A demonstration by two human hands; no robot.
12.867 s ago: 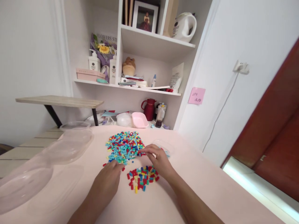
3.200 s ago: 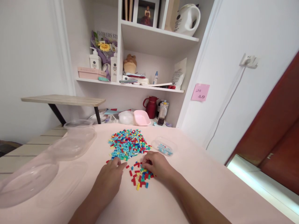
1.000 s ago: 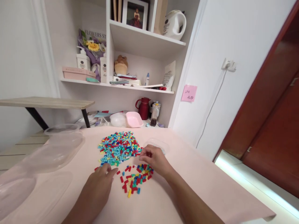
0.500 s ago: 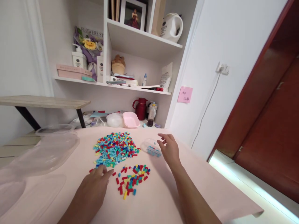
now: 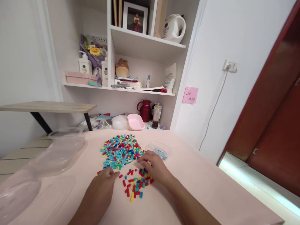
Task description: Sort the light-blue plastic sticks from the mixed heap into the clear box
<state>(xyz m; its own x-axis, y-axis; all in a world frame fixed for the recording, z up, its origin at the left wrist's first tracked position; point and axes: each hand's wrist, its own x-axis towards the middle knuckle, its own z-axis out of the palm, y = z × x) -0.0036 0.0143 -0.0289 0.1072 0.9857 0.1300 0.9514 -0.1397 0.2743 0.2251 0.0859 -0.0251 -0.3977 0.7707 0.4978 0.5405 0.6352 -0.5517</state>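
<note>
My left hand (image 5: pixel 103 186) rests on the table at the near edge of a big heap of small coloured plastic bricks (image 5: pixel 122 151). Its fingers are bent and the thumb stands apart, with nothing visible between them. My right hand (image 5: pixel 154 165) reaches over the gap between that heap and a smaller group of bricks (image 5: pixel 136 184), mostly red, yellow, blue and green. Its thumb and forefinger are slightly apart; no brick shows in them. Just beyond the right hand lies a clear plastic container (image 5: pixel 154 144) with some light blue bricks inside, partly covered by the hand.
Clear plastic tubs (image 5: pixel 58 156) and a transparent lid (image 5: pixel 58 197) lie at the left. Behind the table stand a pink basket (image 5: pixel 136 122), a red jug (image 5: pixel 144 111) and a bottle of dark liquid (image 5: pixel 156 117). A small wooden stand (image 5: pixel 47 106) is at the far left.
My right hand has moved left and down from above the clear container to the bricks. A small piece seen in the air below its fingers is gone from there. The left hand stays put.
</note>
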